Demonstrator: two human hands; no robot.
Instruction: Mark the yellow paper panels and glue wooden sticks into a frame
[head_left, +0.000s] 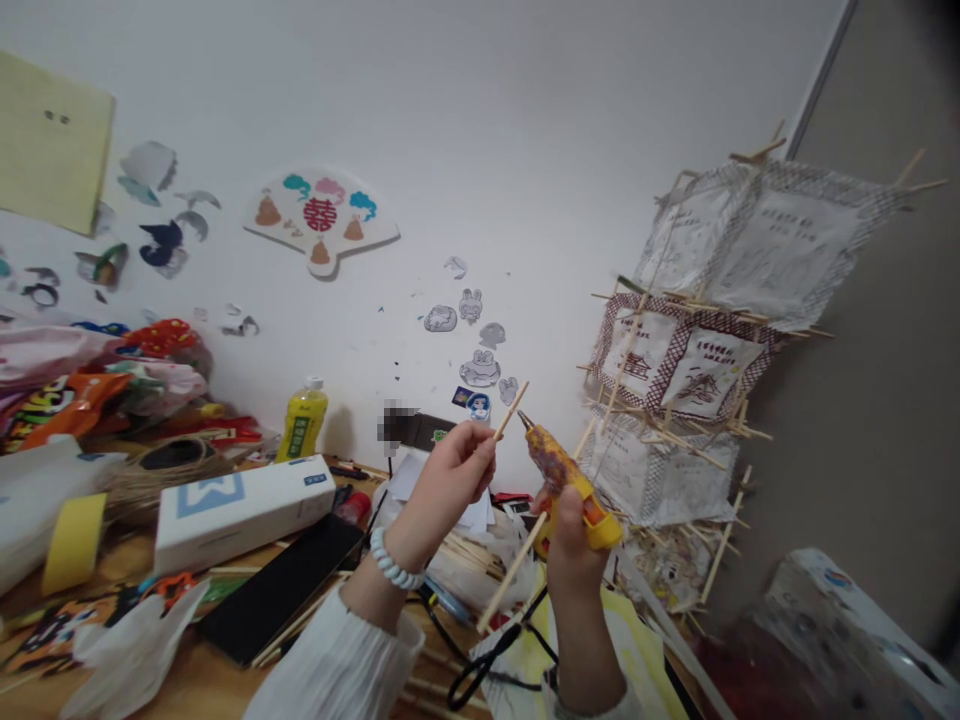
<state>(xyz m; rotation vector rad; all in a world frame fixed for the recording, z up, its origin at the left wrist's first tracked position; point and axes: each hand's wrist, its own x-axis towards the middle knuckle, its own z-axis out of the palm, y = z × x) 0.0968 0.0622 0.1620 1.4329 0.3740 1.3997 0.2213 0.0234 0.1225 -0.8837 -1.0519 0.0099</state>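
My left hand (466,462), with a pale beaded bracelet (391,560) at the wrist, pinches a thin wooden stick (513,408) that points up and to the right. Wrapped round a yellow glue gun (564,466) is my right hand (576,550). The gun's metal nozzle points up and left, close to the stick's upper end; whether they touch I cannot tell. A longer wooden stick (501,596) slants behind the right hand, and I cannot make out whether its fingers hold it too. A black cord (480,668) loops below the hands.
A tiered stick-and-paper lantern (694,350) stands at the right. On the cluttered table at left are a white box (244,510), a black slab (281,590), twine (161,475) and a yellow drink bottle (302,418). A paper fan (321,220) and stickers are on the wall.
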